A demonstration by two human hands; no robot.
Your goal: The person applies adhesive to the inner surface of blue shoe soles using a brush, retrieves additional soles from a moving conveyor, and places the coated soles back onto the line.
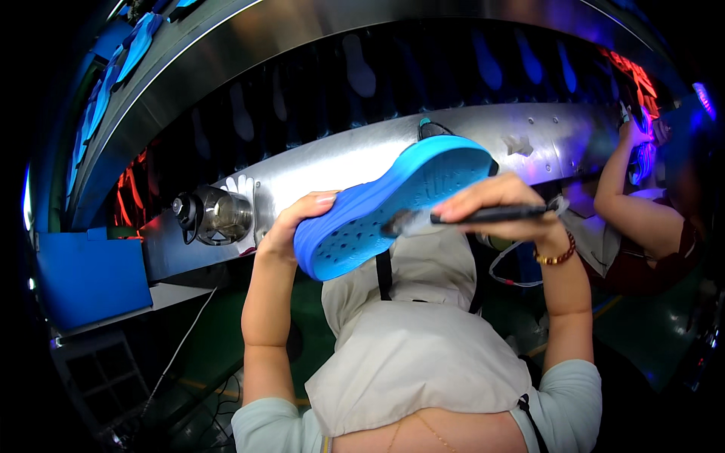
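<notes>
A blue shoe sole (438, 170), darker along its thick side wall and lighter on its inner face, is held tilted in front of me. My left hand (291, 223) grips its near left end, with the thumb over the rim. Small holes dot the light blue face at that end. In my right hand (495, 204) is a brush (495, 215) with a black handle. Its bristles meet the sole's inner face near the middle, and they look blurred. A small dark object with a teal top (434, 128) stands behind the sole, partly hidden by it.
A metal ledge (332, 158) runs across before a dark conveyor carrying several soles (360, 66). On the left are a clear jug with a black lid (223, 215), a white glove (243, 190) and a blue box (94, 275). Another person's arm (630, 200) is at the right.
</notes>
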